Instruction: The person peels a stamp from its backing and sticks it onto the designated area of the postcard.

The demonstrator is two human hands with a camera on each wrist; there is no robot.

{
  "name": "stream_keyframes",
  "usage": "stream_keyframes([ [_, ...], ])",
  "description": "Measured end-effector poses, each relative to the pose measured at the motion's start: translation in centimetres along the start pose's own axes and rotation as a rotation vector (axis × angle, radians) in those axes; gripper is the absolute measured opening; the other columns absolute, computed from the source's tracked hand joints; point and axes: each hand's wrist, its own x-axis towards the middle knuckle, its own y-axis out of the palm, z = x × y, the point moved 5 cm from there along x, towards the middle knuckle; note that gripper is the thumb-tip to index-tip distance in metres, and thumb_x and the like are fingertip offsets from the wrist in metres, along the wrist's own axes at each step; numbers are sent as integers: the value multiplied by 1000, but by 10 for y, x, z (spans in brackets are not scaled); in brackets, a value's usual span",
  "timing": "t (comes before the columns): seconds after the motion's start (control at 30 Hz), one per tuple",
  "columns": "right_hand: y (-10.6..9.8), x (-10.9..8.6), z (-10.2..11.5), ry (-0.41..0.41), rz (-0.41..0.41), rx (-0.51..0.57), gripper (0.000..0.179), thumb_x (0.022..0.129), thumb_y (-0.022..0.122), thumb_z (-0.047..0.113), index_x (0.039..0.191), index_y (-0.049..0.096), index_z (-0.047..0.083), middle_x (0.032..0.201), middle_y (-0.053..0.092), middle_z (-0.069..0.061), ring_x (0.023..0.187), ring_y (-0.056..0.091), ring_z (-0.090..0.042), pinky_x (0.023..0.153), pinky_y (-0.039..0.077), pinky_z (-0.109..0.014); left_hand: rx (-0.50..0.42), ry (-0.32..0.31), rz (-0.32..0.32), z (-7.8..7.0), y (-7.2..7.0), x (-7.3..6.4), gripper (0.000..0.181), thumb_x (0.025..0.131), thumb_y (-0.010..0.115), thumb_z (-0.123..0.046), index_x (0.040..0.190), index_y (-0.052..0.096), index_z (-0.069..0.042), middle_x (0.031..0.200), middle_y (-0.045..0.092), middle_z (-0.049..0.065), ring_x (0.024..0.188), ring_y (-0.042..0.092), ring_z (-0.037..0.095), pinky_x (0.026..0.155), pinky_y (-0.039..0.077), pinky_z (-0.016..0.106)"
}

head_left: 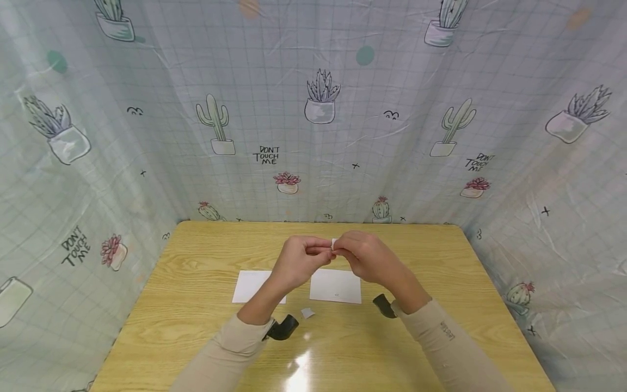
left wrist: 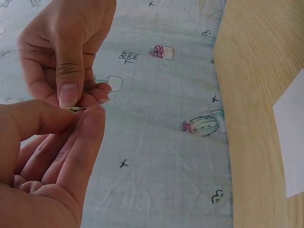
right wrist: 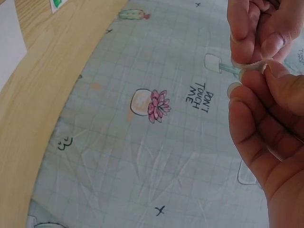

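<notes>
Left sheet (head_left: 249, 286) flat on table (head_left: 196, 261). Left hand (head_left: 301, 261) pinches small white piece (head_left: 334, 243), held up between both hands. Right sheet (head_left: 335, 286) also flat; right hand (head_left: 366, 257) pinches the piece too. Step looks like fingertip work (exact action hidden by fingers); next calls for steady, light grips.

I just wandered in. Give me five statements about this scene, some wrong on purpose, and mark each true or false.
1. The left hand and right hand hold a small white piece between them. True.
2. The left sheet lies apart from the right sheet. True.
3. The loose scrap lies on the right sheet. False: it lies on the table.
4. The curtain is plain black. False: it is pale, with plant drawings.
5. The sleeves are red. False: they are beige.
</notes>
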Motion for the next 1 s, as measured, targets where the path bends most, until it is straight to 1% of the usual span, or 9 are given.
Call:
stream_keyframes([
  [0.07, 0, 0, 0, 4, 6, 2, 20, 83, 77, -14, 94, 75, 2, 89, 75, -5, 80, 72, -17, 72, 62, -26, 7, 8, 0, -1, 0, 0, 27, 100, 68, -7, 124, 73, 4, 115, 78, 21, 102, 79, 26, 84, 65, 30],
  [0.27, 0, 1, -1, 23, -7, 14, 17, 85, 76, -12, 94, 75, 3, 87, 75, -5, 79, 72, -17, 70, 62, -26, -45, -21, 18, 1, -1, -1, 32, 99, 71, -9, 129, 71, 2, 119, 77, 19, 107, 78, 26, 89, 65, 34],
  [0.33, 0, 1, -1, 24, -15, 12, 16, 85, 76, -11, 94, 74, 3, 87, 75, -5, 77, 71, -16, 69, 61, -26, -53, -27, 24, 1, -1, -1, 33, 99, 71, -9, 130, 70, 2, 121, 77, 18, 108, 78, 26, 89, 65, 34],
  [0.5, 0, 0, -2, 24, -18, 14, 15, 86, 77, -9, 93, 74, 4, 86, 75, -5, 77, 71, -15, 69, 61, -25, -38, -3, 28, 2, 1, 1, 32, 101, 68, -7, 130, 69, 6, 121, 76, 22, 107, 78, 27, 87, 65, 30],
  [0.6, 0, 0, -2, 29, -11, 19, 15, 86, 77, -10, 93, 74, 4, 86, 74, -4, 77, 71, -15, 69, 61, -24, -26, 10, 25, 2, 2, 1, 32, 101, 67, -7, 130, 69, 6, 120, 76, 23, 106, 78, 28, 87, 65, 31],
  [0.73, 0, 0, -1, 26, -6, 14, 17, 85, 76, -12, 93, 74, 3, 86, 74, -5, 77, 71, -15, 69, 61, -25, -5, 8, 6, 2, 1, 1, 31, 100, 68, -8, 129, 70, 5, 119, 77, 21, 105, 79, 27, 85, 65, 31],
  [0.9, -1, 2, 2, 24, 2, 7, 14, 85, 77, -10, 93, 75, 2, 86, 75, -5, 77, 71, -16, 69, 61, -26, 16, 6, -17, 3, 1, 1, 30, 99, 70, -8, 127, 73, 3, 116, 79, 17, 104, 79, 26, 85, 65, 31],
  [1.0, -1, 3, 2, 35, 9, 4, 12, 87, 76, -9, 92, 74, 2, 85, 74, -5, 74, 69, -15, 67, 60, -26, 25, 17, -23, 3, 0, 1, 29, 99, 69, -8, 126, 73, 3, 116, 79, 18, 103, 79, 26, 84, 65, 31],
])
